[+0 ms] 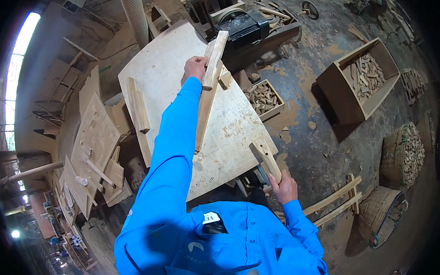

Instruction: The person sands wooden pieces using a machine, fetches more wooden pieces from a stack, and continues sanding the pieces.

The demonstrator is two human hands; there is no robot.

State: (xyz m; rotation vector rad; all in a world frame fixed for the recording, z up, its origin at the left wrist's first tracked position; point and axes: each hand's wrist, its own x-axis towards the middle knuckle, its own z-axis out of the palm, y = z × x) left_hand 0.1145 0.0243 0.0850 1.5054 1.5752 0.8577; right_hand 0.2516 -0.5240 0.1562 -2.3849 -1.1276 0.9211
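My left arm reaches across a pale plywood worktop (pixel 229 138). My left hand (pixel 196 68) is closed at the left side of a short wooden bar (pixel 216 60), which lies along a longer wooden strip (pixel 205 115) on the worktop. The fingertips against the bar are partly hidden. A small wood block (pixel 225 78) sits just right of the bar. Near the worktop's front right corner, my right hand (pixel 284 188) grips the near end of another wooden piece (pixel 265 159), tilted and with dark holes near its far end.
Stacked wooden strips (pixel 137 105) lie along the worktop's left side. Beyond its far edge is a dark motor (pixel 243 29). To the right stand a box of offcuts (pixel 274 110), a larger wooden box (pixel 340 95), woven baskets (pixel 376 211) and a wooden frame (pixel 334 202).
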